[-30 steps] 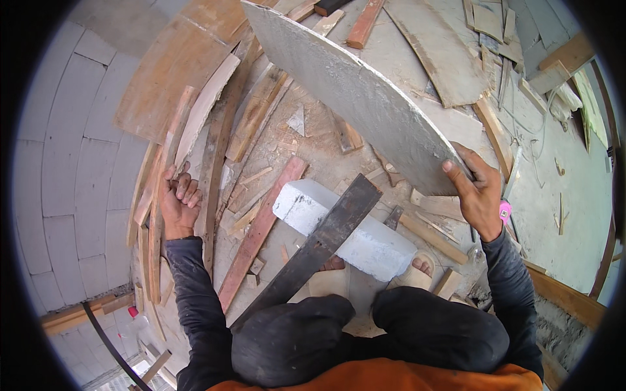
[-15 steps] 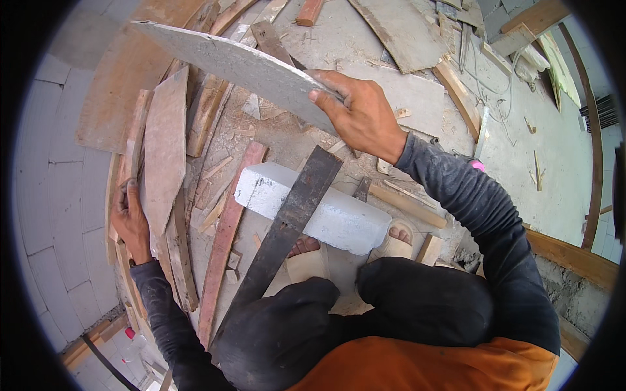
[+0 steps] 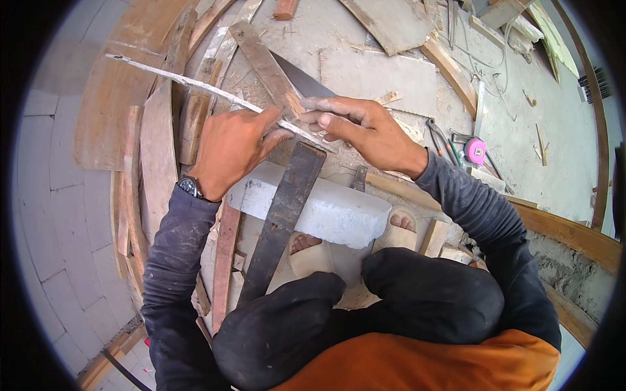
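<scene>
A thin grey board (image 3: pixel 176 77) is seen almost edge-on, slanting from upper left to its near end above a dark bar (image 3: pixel 280 225). My left hand (image 3: pixel 231 153) grips the board near that end, thumb and fingers bent at its edge. My right hand (image 3: pixel 368 133) is closed on the same end, its curved fingers partly hidden. The bar lies across a white block (image 3: pixel 345 218) in front of my sandalled feet, its lower end by my left knee.
Loose planks (image 3: pixel 130 195) and sheets (image 3: pixel 378 85) litter the floor. A saw blade (image 3: pixel 303 81) lies behind my hands; pliers (image 3: pixel 435 137) and a pink tape measure (image 3: pixel 475 151) lie at right. A block wall (image 3: pixel 65 228) runs along the left, timber (image 3: pixel 567 241) along the right.
The board has come down leftward and turned more edge-on. My left hand has left the lumber at left and moved inward onto the board, beside my right hand, which moved slightly down.
</scene>
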The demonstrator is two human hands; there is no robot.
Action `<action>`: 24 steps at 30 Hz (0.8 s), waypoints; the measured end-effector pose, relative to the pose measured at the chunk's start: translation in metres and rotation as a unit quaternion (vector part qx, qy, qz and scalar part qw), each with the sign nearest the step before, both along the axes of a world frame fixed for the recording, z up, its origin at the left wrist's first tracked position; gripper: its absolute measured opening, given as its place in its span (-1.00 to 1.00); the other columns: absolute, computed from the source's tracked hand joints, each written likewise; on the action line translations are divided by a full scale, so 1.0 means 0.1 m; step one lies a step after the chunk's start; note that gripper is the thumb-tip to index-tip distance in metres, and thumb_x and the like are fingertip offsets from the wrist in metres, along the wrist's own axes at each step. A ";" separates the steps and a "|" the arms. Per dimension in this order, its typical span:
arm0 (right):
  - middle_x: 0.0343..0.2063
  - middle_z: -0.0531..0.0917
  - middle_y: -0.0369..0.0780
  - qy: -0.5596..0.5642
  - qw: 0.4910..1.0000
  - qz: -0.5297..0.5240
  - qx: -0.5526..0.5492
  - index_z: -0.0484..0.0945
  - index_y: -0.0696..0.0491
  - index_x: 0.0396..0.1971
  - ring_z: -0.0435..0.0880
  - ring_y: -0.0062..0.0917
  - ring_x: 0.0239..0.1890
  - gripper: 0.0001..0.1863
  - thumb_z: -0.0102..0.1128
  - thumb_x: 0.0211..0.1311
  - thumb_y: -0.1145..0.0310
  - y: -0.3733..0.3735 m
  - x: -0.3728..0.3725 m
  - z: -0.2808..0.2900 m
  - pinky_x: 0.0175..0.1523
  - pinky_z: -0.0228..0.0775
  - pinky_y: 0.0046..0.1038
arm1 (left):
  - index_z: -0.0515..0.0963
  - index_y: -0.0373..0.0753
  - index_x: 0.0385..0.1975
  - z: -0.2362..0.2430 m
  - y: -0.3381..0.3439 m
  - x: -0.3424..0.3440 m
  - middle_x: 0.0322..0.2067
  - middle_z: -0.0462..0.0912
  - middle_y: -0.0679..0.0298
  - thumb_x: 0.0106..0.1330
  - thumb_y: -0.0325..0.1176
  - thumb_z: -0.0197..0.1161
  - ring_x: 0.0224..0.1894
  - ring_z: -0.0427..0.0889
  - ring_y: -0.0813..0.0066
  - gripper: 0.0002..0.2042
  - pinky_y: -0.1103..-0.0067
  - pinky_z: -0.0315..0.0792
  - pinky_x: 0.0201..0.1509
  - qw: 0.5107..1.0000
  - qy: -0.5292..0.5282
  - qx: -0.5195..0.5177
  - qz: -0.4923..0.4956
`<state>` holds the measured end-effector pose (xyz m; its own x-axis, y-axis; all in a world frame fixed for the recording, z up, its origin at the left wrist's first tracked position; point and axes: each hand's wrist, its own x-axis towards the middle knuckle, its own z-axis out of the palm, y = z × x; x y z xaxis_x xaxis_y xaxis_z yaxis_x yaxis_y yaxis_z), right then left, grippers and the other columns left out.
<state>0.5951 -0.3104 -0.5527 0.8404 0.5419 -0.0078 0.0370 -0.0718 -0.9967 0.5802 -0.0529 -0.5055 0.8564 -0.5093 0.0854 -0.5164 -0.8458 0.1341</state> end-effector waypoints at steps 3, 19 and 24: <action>0.09 0.75 -0.05 -0.030 0.996 0.065 -0.060 0.60 0.11 0.30 0.69 -0.42 0.12 -0.52 0.22 0.44 0.29 -0.26 -0.07 -0.08 0.26 0.48 -0.34 | 0.70 -0.10 -0.02 -0.12 0.07 -0.10 -0.53 0.68 0.11 0.28 -0.08 0.49 -0.45 0.71 0.09 -0.64 0.28 0.52 -0.38 1.000 -0.001 -0.015 0.013; -0.03 0.74 0.10 -0.147 0.961 0.023 -0.232 0.45 0.05 0.39 0.77 0.00 -0.05 -0.40 0.28 0.34 0.44 -0.03 -0.29 -0.28 0.06 0.60 -0.15 | 0.66 -0.03 -0.08 0.07 -0.05 -0.08 -0.56 0.68 0.13 0.32 -0.04 0.44 -0.44 0.73 0.08 -0.70 0.25 0.50 -0.40 0.996 -0.015 -0.082 0.015; -0.16 0.77 0.10 -0.159 0.961 -0.008 -0.225 0.57 0.19 0.22 0.82 -0.09 -0.17 -0.57 0.25 0.38 0.45 -0.45 -0.48 0.04 -0.03 0.60 -0.26 | 0.65 -0.11 -0.10 0.24 -0.32 -0.09 -0.59 0.68 0.14 0.31 -0.08 0.44 -0.45 0.74 0.08 -0.69 0.24 0.50 -0.41 0.986 -0.053 -0.152 -0.050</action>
